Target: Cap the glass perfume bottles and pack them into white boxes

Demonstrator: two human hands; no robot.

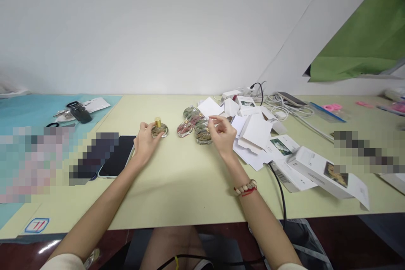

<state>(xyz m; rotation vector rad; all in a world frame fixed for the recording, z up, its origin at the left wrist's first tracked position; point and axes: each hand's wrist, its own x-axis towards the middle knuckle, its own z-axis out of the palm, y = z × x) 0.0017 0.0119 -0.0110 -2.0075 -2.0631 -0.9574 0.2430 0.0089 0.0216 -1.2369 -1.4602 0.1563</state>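
My left hand [144, 140] is curled round a small glass perfume bottle with a gold cap [158, 129] that stands on the pale green table [177, 185]. My right hand [222, 134] pinches at the right side of a cluster of several similar small glass bottles [195, 125]; its fingers are closed on the nearest bottle [204, 135]. The two hands are about a hand's width apart.
A dark phone [117, 155] lies left of my left hand. White boxes and cards [268, 143] are heaped to the right, with white cables [281, 107] behind them. A black cord [280, 194] runs off the front edge. Keys [76, 112] lie on a blue mat [28, 112].
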